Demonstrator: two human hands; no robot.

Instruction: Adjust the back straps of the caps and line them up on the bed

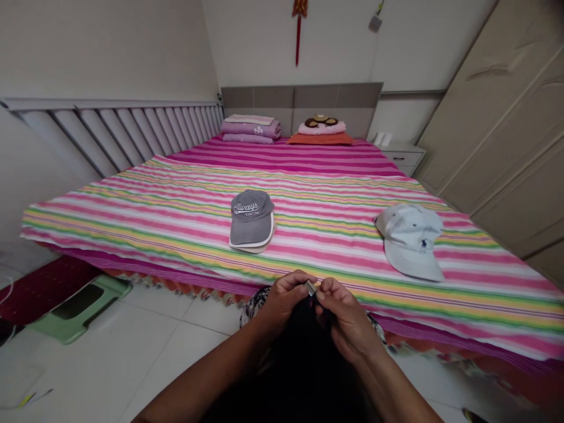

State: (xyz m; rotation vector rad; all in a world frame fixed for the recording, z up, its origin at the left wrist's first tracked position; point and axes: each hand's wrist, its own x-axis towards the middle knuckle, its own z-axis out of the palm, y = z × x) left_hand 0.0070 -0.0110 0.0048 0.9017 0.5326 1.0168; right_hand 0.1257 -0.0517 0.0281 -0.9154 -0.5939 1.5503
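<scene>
Close to my body, at the bed's near edge, both hands meet at a small silver metal piece (311, 288). It looks like a clasp on something dark, which blends into the black clothing behind it. The fingers of my left hand (285, 296) pinch one side of it. My right hand (346, 314) has its thumb and fingers closed at the other side. On the bed ahead lies a grey cap (252, 214) with white lettering, stacked on a paler cap whose brim edge (264, 242) shows. A light-coloured cap (412, 241) with a small dark emblem rests to the right.
A striped sheet (185, 194) covers the bed. Folded bedding (251, 129) and a pillow pile (319, 132) stand by the headboard (304, 97). A green stool (83, 305) is on the floor at left, and a white nightstand (403, 157) stands at back right.
</scene>
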